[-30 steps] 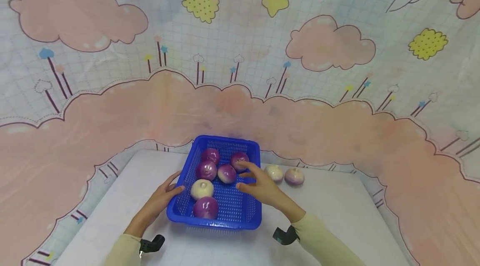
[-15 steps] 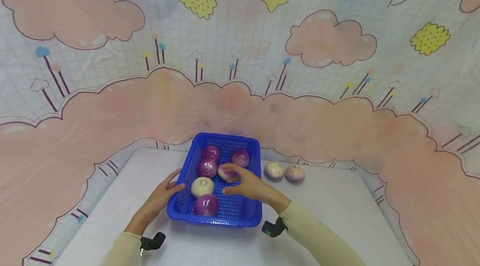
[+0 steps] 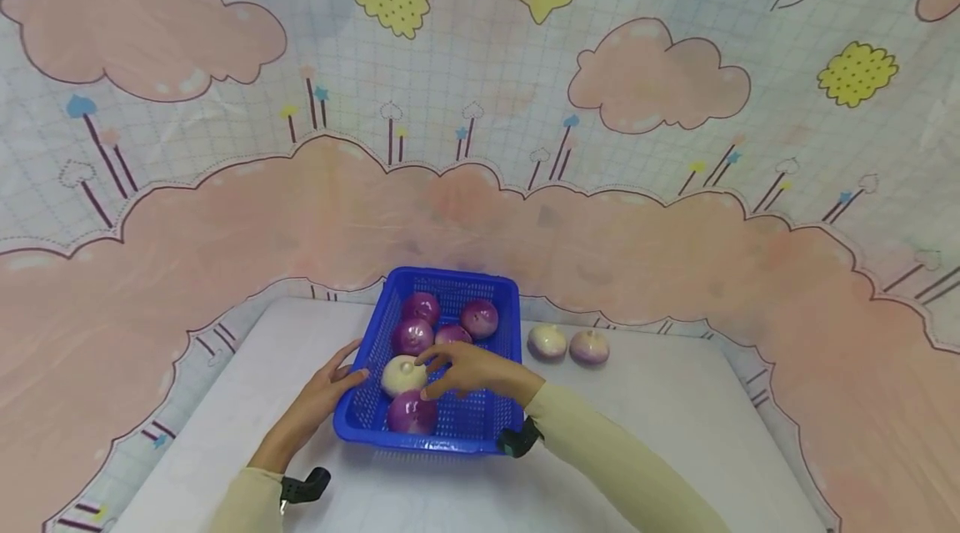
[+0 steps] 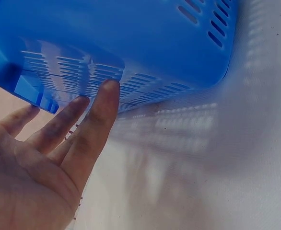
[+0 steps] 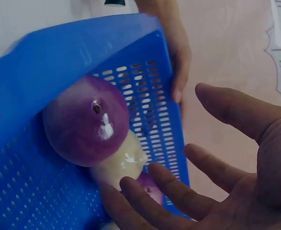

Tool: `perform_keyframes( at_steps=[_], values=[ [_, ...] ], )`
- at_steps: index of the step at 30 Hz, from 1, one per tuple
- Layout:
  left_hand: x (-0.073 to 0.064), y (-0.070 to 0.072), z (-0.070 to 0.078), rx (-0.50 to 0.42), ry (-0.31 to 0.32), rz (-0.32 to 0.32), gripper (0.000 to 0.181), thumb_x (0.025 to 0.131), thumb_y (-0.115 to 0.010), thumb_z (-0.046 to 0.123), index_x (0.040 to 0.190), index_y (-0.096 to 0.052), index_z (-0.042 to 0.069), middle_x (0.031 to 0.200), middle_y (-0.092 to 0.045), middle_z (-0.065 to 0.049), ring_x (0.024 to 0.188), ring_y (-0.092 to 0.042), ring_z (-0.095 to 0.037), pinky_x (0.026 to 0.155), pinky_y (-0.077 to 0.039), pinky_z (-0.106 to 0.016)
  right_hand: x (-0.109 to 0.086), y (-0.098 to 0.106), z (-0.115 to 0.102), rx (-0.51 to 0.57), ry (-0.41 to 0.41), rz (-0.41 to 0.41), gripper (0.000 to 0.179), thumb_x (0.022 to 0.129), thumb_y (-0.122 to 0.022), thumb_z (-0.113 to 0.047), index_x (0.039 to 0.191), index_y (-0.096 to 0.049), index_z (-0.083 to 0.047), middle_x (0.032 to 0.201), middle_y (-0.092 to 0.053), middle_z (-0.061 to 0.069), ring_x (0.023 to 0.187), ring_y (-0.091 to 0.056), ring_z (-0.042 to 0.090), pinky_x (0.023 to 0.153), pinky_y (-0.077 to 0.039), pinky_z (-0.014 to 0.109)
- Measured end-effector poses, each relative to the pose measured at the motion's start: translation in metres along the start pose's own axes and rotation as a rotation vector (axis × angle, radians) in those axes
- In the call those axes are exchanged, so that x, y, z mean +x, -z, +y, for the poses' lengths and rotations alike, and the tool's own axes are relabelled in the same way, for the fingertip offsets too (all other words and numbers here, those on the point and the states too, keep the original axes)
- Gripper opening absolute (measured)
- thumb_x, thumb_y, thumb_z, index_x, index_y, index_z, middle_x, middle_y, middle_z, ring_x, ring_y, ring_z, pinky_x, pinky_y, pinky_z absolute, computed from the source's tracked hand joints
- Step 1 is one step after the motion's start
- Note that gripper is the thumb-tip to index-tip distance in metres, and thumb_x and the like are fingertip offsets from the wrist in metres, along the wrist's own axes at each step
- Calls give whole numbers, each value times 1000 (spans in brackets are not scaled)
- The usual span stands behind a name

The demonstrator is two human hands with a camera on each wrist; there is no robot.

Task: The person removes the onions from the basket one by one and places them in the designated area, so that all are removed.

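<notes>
A blue plastic basket (image 3: 500, 433) with slotted walls holds several purple-and-white turnips. My left hand (image 3: 327, 389) grips its left side, with the thumb at the rim and the fingertips (image 4: 111, 91) against the outer wall. My right hand (image 3: 474, 368) reaches into the basket with its fingers spread and nothing held. Its fingertips lie right beside a turnip (image 3: 401, 376) with its white end up. A purple turnip (image 5: 85, 122) sits close by at the near end. Another purple turnip (image 3: 453, 334) is partly hidden behind the right hand.
Two pale turnips stand on the white table (image 3: 637, 416) right of the basket: a cream one (image 3: 547, 342) and one with a purple lower half (image 3: 590, 348). A patterned cloth backdrop (image 3: 600, 249) rises behind the table.
My right hand has moved left and toward the near end, from beside the far-right turnip to the white-topped one. My left hand stays on the basket, and the turnips have kept their places.
</notes>
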State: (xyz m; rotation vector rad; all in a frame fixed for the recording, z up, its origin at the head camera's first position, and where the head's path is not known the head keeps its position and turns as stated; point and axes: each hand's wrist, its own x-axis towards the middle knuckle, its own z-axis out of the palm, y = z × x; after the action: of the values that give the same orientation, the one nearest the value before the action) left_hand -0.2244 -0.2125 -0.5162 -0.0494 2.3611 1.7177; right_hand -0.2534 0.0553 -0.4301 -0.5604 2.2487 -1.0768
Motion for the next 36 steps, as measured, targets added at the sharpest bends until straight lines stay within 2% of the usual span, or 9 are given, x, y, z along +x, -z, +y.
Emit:
perform_keyframes(
  at_steps=[6, 11, 19, 25, 30, 36],
  values=[
    [-1, 0, -1, -3, 1, -5, 72, 97, -57, 43, 157, -20, 29, 153, -37, -28, 133, -46, -50, 106, -39, -66, 10, -10, 0, -33, -64, -54, 50, 82, -79, -24, 128, -61, -20, 120, -64, 10, 98, -65, 22, 79, -59, 52],
    [-1, 0, -2, -2, -2, -1, 71, 97, -57, 43, 157, -20, 29, 153, -37, -28, 133, -46, -50, 106, -39, -66, 19, -11, 2, -18, -100, -75, 50, 81, -79, -23, 128, -61, -21, 115, -65, 8, 101, -64, 24, 79, -58, 56],
    [2, 0, -2, -12, 7, 5, 71, 97, -57, 44, 156, -22, 30, 154, -36, -27, 133, -46, -50, 106, -40, -65, 30, -9, 7, -11, -119, -123, 45, 82, -79, -17, 124, -65, -21, 119, -67, 9, 104, -65, 26, 79, -58, 57],
    [2, 0, -1, -22, -1, -2, 70, 98, -57, 38, 157, -22, 27, 151, -38, -30, 129, -51, -49, 104, -44, -61, 37, -12, 11, -15, -143, -161, 41, 82, -78, -14, 121, -68, -20, 123, -65, 8, 107, -64, 28, 80, -57, 57],
    [1, 0, 0, -21, -1, -2, 70, 98, -57, 38, 157, -22, 27, 151, -38, -30, 129, -51, -49, 104, -44, -61, 40, -14, 13, 0, -165, -196, 40, 82, -78, -12, 120, -68, -19, 129, -64, 10, 108, -64, 31, 80, -57, 58],
    [1, 1, 1, -15, 5, 0, 70, 97, -57, 38, 157, -21, 28, 152, -38, -29, 130, -51, -49, 103, -44, -62, 42, -15, 10, -1, -174, -201, 44, 81, -77, -8, 123, -66, -17, 131, -63, 12, 108, -65, 32, 76, -59, 55]
  ],
)
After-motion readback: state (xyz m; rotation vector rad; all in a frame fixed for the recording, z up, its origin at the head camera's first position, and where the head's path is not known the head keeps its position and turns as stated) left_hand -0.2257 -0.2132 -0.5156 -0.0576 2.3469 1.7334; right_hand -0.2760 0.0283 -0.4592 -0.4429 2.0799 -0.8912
